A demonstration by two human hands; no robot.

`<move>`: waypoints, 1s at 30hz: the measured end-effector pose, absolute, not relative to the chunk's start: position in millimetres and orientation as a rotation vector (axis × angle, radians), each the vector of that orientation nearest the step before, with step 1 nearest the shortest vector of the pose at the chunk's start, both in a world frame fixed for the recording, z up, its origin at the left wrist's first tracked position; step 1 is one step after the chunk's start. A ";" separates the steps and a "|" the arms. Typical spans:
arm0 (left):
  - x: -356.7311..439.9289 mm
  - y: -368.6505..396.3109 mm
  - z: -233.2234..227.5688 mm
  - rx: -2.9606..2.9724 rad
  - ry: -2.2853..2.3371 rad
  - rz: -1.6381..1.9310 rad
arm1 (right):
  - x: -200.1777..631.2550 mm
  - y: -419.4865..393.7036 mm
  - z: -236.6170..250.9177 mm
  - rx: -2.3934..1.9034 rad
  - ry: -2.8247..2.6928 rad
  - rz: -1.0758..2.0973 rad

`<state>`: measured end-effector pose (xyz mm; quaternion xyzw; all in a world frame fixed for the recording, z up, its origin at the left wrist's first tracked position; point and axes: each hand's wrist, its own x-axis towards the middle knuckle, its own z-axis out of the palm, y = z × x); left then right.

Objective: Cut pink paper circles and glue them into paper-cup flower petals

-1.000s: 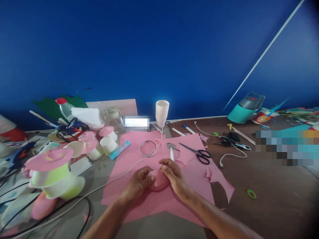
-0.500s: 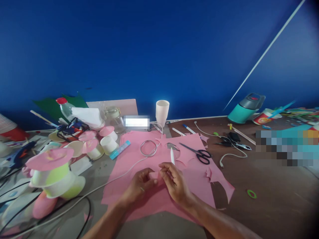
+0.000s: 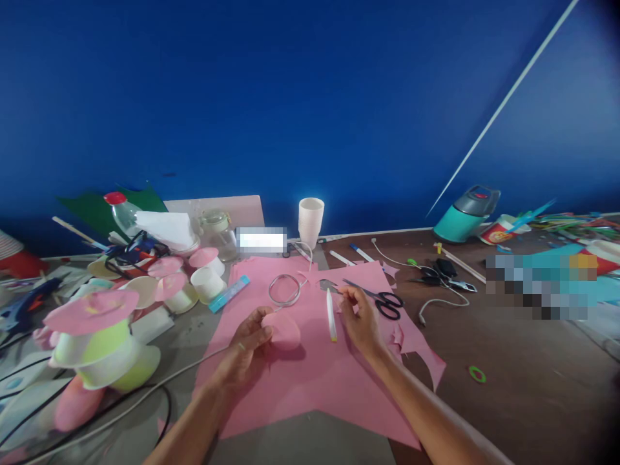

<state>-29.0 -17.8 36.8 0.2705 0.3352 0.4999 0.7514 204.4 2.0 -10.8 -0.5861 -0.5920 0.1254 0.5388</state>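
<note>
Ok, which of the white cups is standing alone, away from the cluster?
The tall white cup at the back by the blue wall, upright past the pink sheet. The other cups crowd together at the left.

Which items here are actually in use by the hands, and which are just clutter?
In use:
left hand holding the pink paper disc
right hand at the white pen
pink paper sheet underneath

Lying about:
scissors
clear tape ring
white paper cup
teal jug
green ring
</note>
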 end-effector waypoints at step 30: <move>-41.8 -9.9 21.0 0.539 0.592 1.073 | 219.9 18.0 -20.4 -1.676 -1.838 -0.012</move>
